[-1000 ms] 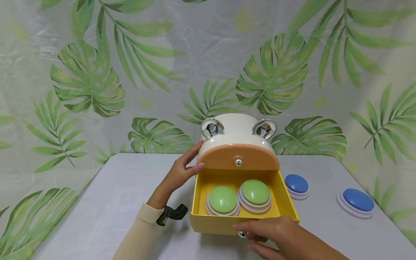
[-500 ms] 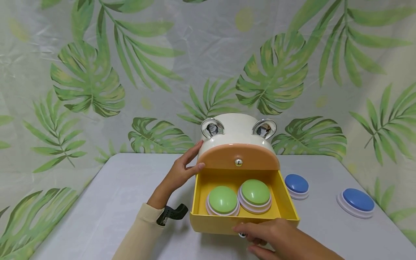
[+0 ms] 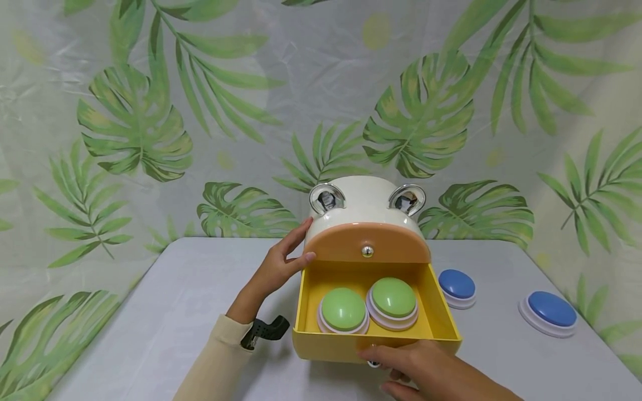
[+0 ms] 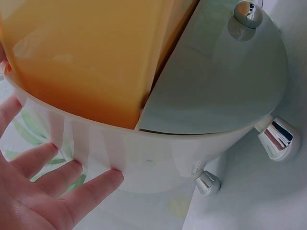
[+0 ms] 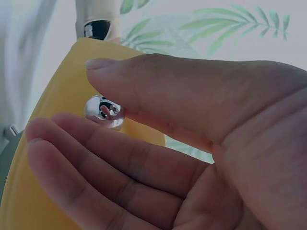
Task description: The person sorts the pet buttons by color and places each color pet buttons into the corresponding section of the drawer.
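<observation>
A white frog-faced drawer box stands on the table, its yellow lower drawer pulled out. Two green dome buttons with pale bases lie inside: a left button and a right button. My left hand rests against the box's left side, thumb near the front edge; in the left wrist view its fingers are extended along the white shell. At the drawer front, my right hand pinches the silver knob between thumb and index finger, the other fingers loosely bent below.
Two blue dome buttons lie to the right of the box: one near button beside the drawer and one farther button near the table's right edge. An orange upper drawer is closed. A leaf-print cloth hangs behind the table.
My right hand has shifted very slightly left and down at the knob. The drawer, the buttons and my left hand stay as they were.
</observation>
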`<state>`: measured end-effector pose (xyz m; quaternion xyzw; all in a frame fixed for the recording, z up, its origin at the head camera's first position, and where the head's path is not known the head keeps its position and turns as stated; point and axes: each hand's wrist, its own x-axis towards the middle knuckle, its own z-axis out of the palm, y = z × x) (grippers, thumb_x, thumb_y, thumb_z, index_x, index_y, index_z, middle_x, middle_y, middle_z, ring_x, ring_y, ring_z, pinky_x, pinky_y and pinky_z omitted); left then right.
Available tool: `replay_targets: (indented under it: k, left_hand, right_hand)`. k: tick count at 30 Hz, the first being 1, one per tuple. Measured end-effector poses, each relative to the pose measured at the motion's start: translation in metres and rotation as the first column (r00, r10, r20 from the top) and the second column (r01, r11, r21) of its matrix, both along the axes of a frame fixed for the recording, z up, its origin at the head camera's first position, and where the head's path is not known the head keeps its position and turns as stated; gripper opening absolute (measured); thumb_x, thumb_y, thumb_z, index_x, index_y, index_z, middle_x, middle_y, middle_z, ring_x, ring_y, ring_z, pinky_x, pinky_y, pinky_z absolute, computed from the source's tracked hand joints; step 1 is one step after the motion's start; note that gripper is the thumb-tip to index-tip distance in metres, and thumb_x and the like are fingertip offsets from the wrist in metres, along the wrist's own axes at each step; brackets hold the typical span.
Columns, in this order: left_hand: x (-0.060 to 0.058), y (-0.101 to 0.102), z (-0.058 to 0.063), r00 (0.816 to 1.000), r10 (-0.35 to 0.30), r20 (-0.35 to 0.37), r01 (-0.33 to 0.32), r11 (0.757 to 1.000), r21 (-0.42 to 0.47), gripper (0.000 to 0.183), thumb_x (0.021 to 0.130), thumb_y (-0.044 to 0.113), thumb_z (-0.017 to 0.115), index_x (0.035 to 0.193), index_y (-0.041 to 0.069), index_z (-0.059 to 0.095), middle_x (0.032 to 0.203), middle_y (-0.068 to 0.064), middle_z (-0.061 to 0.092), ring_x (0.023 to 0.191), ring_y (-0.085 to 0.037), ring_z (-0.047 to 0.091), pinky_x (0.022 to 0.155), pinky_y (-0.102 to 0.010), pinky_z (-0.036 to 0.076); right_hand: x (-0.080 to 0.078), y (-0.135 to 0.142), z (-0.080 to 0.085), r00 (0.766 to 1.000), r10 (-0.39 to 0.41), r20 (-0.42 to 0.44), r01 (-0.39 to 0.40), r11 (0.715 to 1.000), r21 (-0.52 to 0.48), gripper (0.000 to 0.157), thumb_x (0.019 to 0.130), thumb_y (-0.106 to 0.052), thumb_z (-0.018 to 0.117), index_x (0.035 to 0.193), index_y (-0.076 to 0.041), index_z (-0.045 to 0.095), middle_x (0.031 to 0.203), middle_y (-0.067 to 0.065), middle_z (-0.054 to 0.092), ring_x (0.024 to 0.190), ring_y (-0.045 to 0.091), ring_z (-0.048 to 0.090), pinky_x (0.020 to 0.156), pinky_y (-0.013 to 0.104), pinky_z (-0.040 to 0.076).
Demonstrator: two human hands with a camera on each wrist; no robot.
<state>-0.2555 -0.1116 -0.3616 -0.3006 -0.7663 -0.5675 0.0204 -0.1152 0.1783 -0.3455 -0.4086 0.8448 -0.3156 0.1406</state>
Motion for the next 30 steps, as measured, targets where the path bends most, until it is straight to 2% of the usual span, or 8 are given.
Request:
replay_targets:
  k: [5,9,12,17,24,30]
  left_hand:
    - [0.0004,-0.0003,-0.0003,1.000,0.004,0.001,-0.004,1.000,-0.001,0.065,0.096,0.013,0.058,0.154,0.019,0.028,0.158,0.006,0.024,0.143,-0.021,0.027,0.099,-0.041,0.046]
    - [-0.0003,-0.0003,-0.0015,1.000,0.002,0.000,-0.002,1.000,0.004,0.065,0.096,0.013,0.058,0.154,0.018,0.028,0.158,0.006,0.024,0.143,-0.021,0.026,0.099,-0.041,0.046]
    - [-0.0006,-0.0001,-0.0021,1.000,0.001,-0.001,-0.001,1.000,0.004,0.065,0.096,0.014,0.058,0.154,0.019,0.028,0.158,0.006,0.023,0.143,-0.021,0.026,0.100,-0.041,0.046]
    - [0.0002,0.0001,-0.0012,1.000,0.007,-0.004,-0.007,1.000,-0.007,0.065,0.097,0.014,0.057,0.154,0.020,0.028,0.158,0.006,0.023,0.143,-0.021,0.026,0.100,-0.042,0.045]
    - [-0.0011,-0.0006,-0.0027,1.000,0.019,-0.002,-0.019,1.000,-0.022,0.064,0.097,0.019,0.057,0.154,0.022,0.028,0.158,0.007,0.024,0.143,-0.021,0.027,0.100,-0.042,0.045]
    - [-0.0030,-0.0009,-0.0037,1.000,0.015,-0.012,-0.016,1.000,-0.019,0.063,0.097,0.019,0.057,0.154,0.022,0.028,0.158,0.008,0.023,0.143,-0.020,0.027,0.099,-0.042,0.046]
  right_hand:
    - [-0.0001,-0.0009,-0.0005,1.000,-0.004,0.020,0.004,0.999,-0.032,0.038,0.091,-0.008,0.065,0.126,-0.023,0.061,0.096,-0.019,0.059,0.079,-0.004,0.056,0.070,0.016,0.051]
    - [-0.0004,-0.0011,-0.0005,1.000,-0.015,0.000,0.015,0.999,-0.052,0.039,0.090,-0.006,0.067,0.122,-0.027,0.061,0.105,-0.016,0.062,0.084,-0.003,0.056,0.074,0.016,0.052]
    - [-0.0005,-0.0011,-0.0004,0.999,-0.032,-0.027,0.031,0.999,-0.044,0.037,0.090,-0.010,0.068,0.120,-0.029,0.062,0.111,-0.014,0.062,0.088,-0.001,0.056,0.081,0.018,0.053]
    - [-0.0016,-0.0012,-0.0024,0.993,-0.055,-0.104,0.049,0.997,-0.055,0.028,0.091,-0.017,0.068,0.116,-0.028,0.065,0.108,-0.014,0.063,0.088,0.000,0.055,0.080,0.019,0.053]
    - [-0.0035,-0.0007,-0.0048,0.976,-0.052,-0.210,0.033,0.995,-0.094,0.019,0.094,-0.026,0.064,0.113,-0.025,0.067,0.106,-0.012,0.066,0.088,0.001,0.058,0.079,0.021,0.055]
    - [-0.0044,-0.0011,-0.0041,0.973,-0.062,-0.224,0.042,0.995,-0.094,0.020,0.094,-0.029,0.063,0.112,-0.022,0.068,0.104,-0.013,0.068,0.085,-0.001,0.060,0.077,0.020,0.055]
